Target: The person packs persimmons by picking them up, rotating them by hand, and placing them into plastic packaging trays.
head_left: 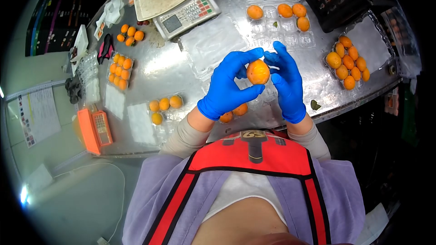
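The left hand, wrist bent inward, pinches an orange fruit between thumb below and fingertips above, its palm out of sight. The right hand, fingers raised and curved, thumb apart from them, cups the fruit's other side; whether it presses on it I cannot tell. Both are blue-gloved.

Taking the scale as landmark, the held fruit is nearer the wearer and to its right. Also on that nearer side, two fruits are partly hidden under the gloves. Right of the scale sits a clear tray bearing four fruits; farther right, a black crate is cut off above, its contents hard to make out.
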`<state>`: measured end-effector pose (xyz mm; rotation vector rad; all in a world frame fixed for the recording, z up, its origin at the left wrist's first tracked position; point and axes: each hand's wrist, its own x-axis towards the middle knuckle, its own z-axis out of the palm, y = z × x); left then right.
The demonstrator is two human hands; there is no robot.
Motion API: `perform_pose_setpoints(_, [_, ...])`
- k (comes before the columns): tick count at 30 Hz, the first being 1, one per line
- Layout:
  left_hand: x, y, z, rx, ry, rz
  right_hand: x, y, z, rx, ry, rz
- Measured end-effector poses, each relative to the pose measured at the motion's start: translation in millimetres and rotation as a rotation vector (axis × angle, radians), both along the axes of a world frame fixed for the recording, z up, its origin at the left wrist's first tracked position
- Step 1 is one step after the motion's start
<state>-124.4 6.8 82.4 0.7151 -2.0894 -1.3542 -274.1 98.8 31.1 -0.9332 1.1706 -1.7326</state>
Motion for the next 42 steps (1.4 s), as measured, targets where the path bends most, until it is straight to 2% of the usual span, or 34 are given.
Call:
perform_pose_setpoints(1, [0, 0, 1, 0.000, 0.000, 0.000, 1, 0, 1, 0.000, 0.000, 0.000])
perform_pose_setpoints(3, [-1, 1, 1, -0.069, -0.027, 0.003, 2, 1, 3, -0.178, 0.233, -0.149])
perform_pose_setpoints(4, [-1, 1, 1, -0.069, -0.027, 0.003, 2, 1, 2, -0.178, 0.233, -0.148])
perform_pose_setpoints(6, [-2, 1, -1, -0.104, 0.003, 0.007, 0, 1, -1, -0.223, 0.432, -0.138])
perform_pose_setpoints(7, [-2, 1, -2, -0.104, 0.003, 0.007, -2, 1, -1, -0.223, 0.433, -0.138])
perform_pose_setpoints(12, [0, 0, -8, -0.188, -0.009, -0.015, -8, -3, 14, -0.228, 0.778, -0.149])
perform_pose_setpoints(15, [0, 0, -11, -0.182, -0.011, -0.017, -12, -3, 16, -0.252, 0.847, -0.129])
perform_pose_setpoints(16, [-1, -1, -10, -0.182, -0.011, -0.016, -11, -2, 16, -0.252, 0.847, -0.128])
perform_pose_setpoints(19, [-2, -4, -5, -0.177, 0.044, -0.003, -9, 1, 10, -0.200, 0.514, -0.175])
perform_pose_setpoints(22, [-1, -7, -4, -0.224, 0.080, -0.003, -15, -2, 3, -0.203, 0.333, -0.207])
perform_pose_setpoints(28, [-1, -7, -4, -0.260, 0.082, -0.021, -13, -3, 2, -0.171, 0.243, -0.129])
perform_pose_setpoints(30, [-1, -5, -8, 0.149, 0.198, 0.019, -9, -3, 2, -0.164, 0.262, -0.123])
perform_pose_setpoints(31, [0, -6, -10, 0.150, 0.197, 0.021, -8, -3, 2, -0.156, 0.282, -0.116])
perform_pose_setpoints(33, [4, -11, -16, 0.938, 0.389, 0.084, -7, -3, 4, -0.138, 0.297, -0.114])
perform_pose_setpoints(37, [10, -19, -36, 1.053, 0.422, 0.045, -5, -6, 4, -0.120, 0.414, -0.136])
perform_pose_setpoints(40, [6, -14, -26, 0.937, 0.312, 0.050, 0, -11, 12, -0.178, 0.573, -0.106])
perform_pose_setpoints(42, [-2, -6, -14, 0.695, 0.112, 0.186, 3, -18, 16, -0.157, 0.653, -0.089])
